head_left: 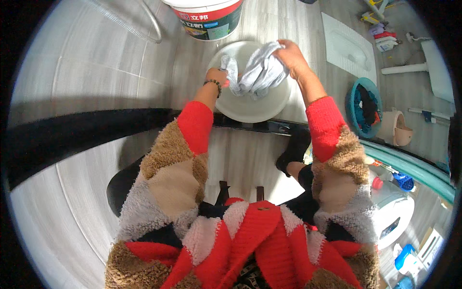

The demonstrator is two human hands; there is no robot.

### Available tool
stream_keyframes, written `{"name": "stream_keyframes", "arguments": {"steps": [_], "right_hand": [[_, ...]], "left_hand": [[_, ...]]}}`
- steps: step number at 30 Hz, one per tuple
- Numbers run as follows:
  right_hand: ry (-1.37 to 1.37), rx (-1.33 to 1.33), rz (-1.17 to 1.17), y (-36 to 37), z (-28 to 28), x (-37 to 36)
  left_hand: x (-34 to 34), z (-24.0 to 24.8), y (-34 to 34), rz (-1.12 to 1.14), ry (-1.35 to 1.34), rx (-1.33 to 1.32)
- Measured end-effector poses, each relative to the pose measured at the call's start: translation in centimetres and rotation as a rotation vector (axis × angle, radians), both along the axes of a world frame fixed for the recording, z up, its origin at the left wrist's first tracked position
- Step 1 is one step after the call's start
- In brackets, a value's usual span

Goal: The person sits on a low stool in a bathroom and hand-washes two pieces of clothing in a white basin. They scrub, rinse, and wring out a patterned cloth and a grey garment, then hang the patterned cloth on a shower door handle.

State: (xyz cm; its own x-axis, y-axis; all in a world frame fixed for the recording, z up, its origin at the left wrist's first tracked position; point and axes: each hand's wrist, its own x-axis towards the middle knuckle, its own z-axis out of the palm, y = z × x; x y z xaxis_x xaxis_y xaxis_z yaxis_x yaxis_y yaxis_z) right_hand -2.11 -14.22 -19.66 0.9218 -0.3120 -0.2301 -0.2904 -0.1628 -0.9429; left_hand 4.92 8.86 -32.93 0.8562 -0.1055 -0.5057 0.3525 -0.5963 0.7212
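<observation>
A pale grey cloth garment [262, 72] hangs bunched and draped between my two hands, over a round white basin [250, 108] on the floor. My left hand [217, 77], with a beaded bracelet at the wrist, is closed on the garment's left end above the basin's left rim. Farther right and a little higher, my right hand [292, 57] grips the other end near the basin's far right rim. The fingertips of both hands are partly hidden by the cloth and the backs of the hands.
Beyond the basin stands a large paint bucket [207, 24]. A squat toilet [350, 45] is set in the floor at far right. Nearby are a teal tub [353, 103] of dark clothes and a beige bucket [397, 127]. A dark threshold [231, 122] crosses before me.
</observation>
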Motion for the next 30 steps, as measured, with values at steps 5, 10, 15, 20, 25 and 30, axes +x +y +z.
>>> {"name": "stream_keyframes", "arguments": {"steps": [5, 10, 15, 20, 25, 30], "right_hand": [[0.138, -0.083, -0.012, -2.7, -9.2, -5.2], [0.157, -0.619, -0.021, -2.0, -16.9, -11.1], [0.335, -0.771, 0.212, 2.7, -19.8, -11.0], [0.540, -0.741, 0.345, -0.5, -20.2, -8.2], [0.519, -0.716, 0.249, -2.5, -12.5, -6.8], [0.191, -0.754, 0.279, -2.1, 1.2, -8.8]], "left_hand": [[-7.9, 1.1, -3.3, -0.315, -0.416, 0.556], [-16.1, 0.4, -6.6, -0.601, -0.479, 0.657], [-16.2, -3.0, -5.5, -0.772, -0.333, 0.909], [-14.0, -4.6, -4.0, -0.838, -0.251, 0.801], [-11.7, -4.1, -2.9, -0.357, -0.063, 0.408], [-14.0, -0.2, -2.7, 0.214, 0.443, -0.158]]}}
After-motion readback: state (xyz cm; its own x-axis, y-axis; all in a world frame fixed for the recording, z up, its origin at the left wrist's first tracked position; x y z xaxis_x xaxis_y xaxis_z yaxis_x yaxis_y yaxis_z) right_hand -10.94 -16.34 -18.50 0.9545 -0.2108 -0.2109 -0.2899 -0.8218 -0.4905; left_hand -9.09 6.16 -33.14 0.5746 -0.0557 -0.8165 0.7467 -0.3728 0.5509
